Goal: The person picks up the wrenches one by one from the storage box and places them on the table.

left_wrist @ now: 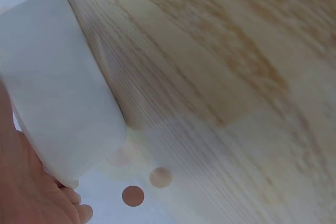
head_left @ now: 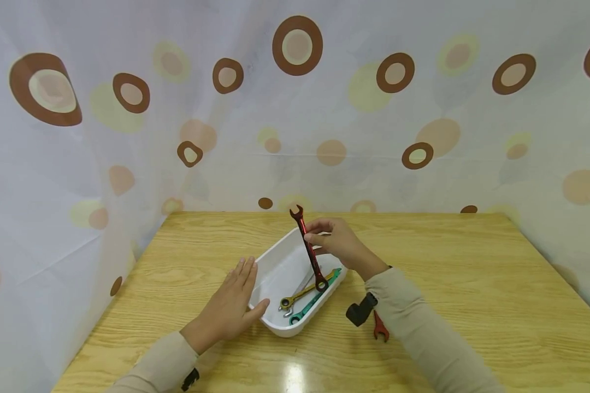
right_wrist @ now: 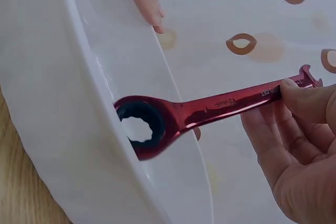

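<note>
Between the thumb and fingers of my right hand [head_left: 338, 243] is a red combination wrench [head_left: 307, 245], its ring end down within the white tub [head_left: 275, 262] and its open end up. The right wrist view shows the pinch on the red shank [right_wrist: 226, 106] near the open end. Inside the tub lie a gold wrench [head_left: 305, 295], a green wrench [head_left: 311, 308] and silver wrenches, partly covered. My left hand [head_left: 231, 303] rests against the tub's left side with fingers extended. In the left wrist view the tub's outer wall [left_wrist: 63, 87] stands beside that hand.
Another red wrench [head_left: 381, 328] lies on the wooden table [head_left: 452, 262] to the right of the tub, partly hidden by the right sleeve [head_left: 413, 316]. A patterned curtain [head_left: 324, 109] hangs behind the table and along its sides.
</note>
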The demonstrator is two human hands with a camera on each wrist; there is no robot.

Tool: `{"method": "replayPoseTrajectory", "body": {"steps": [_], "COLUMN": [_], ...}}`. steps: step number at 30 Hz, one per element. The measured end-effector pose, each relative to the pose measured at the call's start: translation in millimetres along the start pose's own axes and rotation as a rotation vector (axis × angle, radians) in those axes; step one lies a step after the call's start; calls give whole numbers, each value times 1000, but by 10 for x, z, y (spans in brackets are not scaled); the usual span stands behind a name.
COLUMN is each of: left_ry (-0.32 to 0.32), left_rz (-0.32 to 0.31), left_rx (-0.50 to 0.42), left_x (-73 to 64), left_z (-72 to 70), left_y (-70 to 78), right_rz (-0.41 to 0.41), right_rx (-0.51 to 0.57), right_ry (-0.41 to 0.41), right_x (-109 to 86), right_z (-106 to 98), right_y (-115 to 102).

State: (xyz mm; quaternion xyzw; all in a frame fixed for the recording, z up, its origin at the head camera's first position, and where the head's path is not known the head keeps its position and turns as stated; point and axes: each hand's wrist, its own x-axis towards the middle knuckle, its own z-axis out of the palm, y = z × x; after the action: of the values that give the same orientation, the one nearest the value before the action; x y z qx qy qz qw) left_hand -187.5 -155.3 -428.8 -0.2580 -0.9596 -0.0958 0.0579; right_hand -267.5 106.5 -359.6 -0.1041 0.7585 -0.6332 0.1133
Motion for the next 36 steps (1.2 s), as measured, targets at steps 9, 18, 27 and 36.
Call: {"method": "replayPoseTrajectory", "body": {"steps": [9, 18, 27, 36], "left_ry": [-5, -22, -15, -13], "left_rz": [0, -5, 0, -1], "left_rx": [-22, -22, -18, -19], "left_x": [-5, 0, -2, 0], "left_z": [4, 7, -19, 11], "left_y": [-4, -9, -1, -17], "right_rz": [-31, 12, 82, 175], "right_rx": [64, 81, 3, -83], "right_ry": [68, 66, 67, 62], "right_x": [-77, -261, -517, -795], "right_z": [-231, -569, -1059, -1470], "right_y": [-25, 21, 289, 613]}}
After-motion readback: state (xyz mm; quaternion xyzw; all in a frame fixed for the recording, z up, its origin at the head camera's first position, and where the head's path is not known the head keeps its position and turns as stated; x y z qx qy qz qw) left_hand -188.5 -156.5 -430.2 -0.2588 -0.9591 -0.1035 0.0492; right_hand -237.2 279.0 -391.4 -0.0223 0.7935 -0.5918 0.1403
